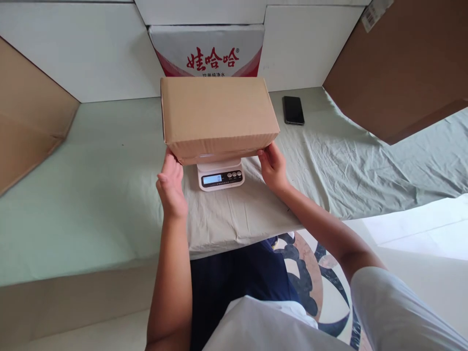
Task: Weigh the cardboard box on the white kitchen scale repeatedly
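Cardboard box (219, 109) over scale (221, 178)
Right of scale, we find right hand (273, 167) pinching box; left of it, left hand (171, 187) touching (thumb spread, grip unclear).

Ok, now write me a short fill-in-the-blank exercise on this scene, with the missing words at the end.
1. The cardboard box held between the left hand and the right hand is coloured ____.
2. The digital scale has ____ round buttons beside its display.
3. The large Chinese characters on the white carton behind the box are printed in ____.
4. Of the two hands, the black smartphone lies closer to the ____ one.

Missing words: brown; three; red; right.
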The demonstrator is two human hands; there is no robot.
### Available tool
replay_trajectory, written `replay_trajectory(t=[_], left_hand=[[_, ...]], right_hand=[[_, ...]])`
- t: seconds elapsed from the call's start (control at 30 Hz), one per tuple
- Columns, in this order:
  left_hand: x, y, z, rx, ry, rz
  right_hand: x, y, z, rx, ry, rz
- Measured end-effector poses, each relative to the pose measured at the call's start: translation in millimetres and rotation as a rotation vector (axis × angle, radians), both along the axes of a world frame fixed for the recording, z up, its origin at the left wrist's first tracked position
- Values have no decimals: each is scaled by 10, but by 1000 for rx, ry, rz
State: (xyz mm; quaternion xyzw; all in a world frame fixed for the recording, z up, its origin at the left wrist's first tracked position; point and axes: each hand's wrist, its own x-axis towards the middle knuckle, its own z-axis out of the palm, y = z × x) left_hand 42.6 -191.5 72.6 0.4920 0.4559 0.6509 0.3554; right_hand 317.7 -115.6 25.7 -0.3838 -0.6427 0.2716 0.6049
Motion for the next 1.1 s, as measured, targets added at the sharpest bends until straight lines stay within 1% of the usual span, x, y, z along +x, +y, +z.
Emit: replay_trajectory(t=[0.17,0.3,0.5,0.73,0.93,1.1], left_hand=[[14,-4,-143,-21,-13,-17],[-19,6,-194,-32,-14,-14],[-47,28,-253,-67,21,-32],[-58,24,-263,-54,6,-33],[-68,26,-273,-56,34,-27],[-51,16,-253,-72,59,-18]], right_hand=[[43,62,-86,-62,14,17],[61,58,-143,-101,8,20],[76,44,-193,-107,-22,42],[55,36,-239,-67,-21,51],[81,62,-303,-65,-21,59],[55,73,-283,-87,24,45]])
